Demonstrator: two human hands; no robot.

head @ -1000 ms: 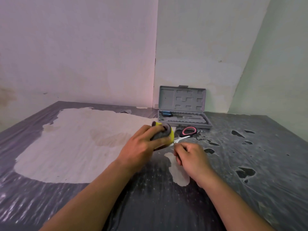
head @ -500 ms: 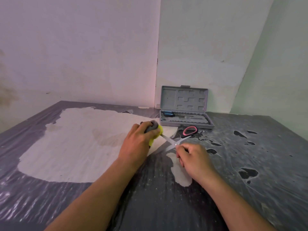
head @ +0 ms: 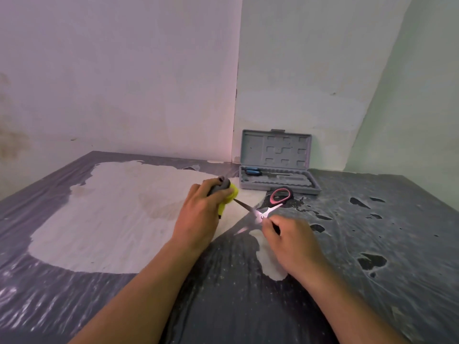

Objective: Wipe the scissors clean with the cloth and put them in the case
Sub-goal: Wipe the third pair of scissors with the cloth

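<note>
Now wiping step. Left hand [head: 201,214] fingers curled tight round cloth [head: 227,197], rubbing one blade. Right hand [head: 293,240] pinches open scissors [head: 263,213] near pivot, keeping them steady on table [head: 372,281]. Case [head: 278,180] open behind, near, ready.

The setting is a bare, makeshift work corner in a plain room, not a fitted workshop. Two unfinished plaster walls [head: 124,83] meet at a corner behind the work surface; the paint is stained and patchy, with a brown mark at the left edge. A third, greenish wall [head: 422,108] closes the right side. The table [head: 223,306] is covered with worn grey plastic film, peeled away in a large pale patch [head: 111,219] and torn in small holes [head: 371,261]. An open grey moulded tool case [head: 277,170] stands against the corner.
</note>
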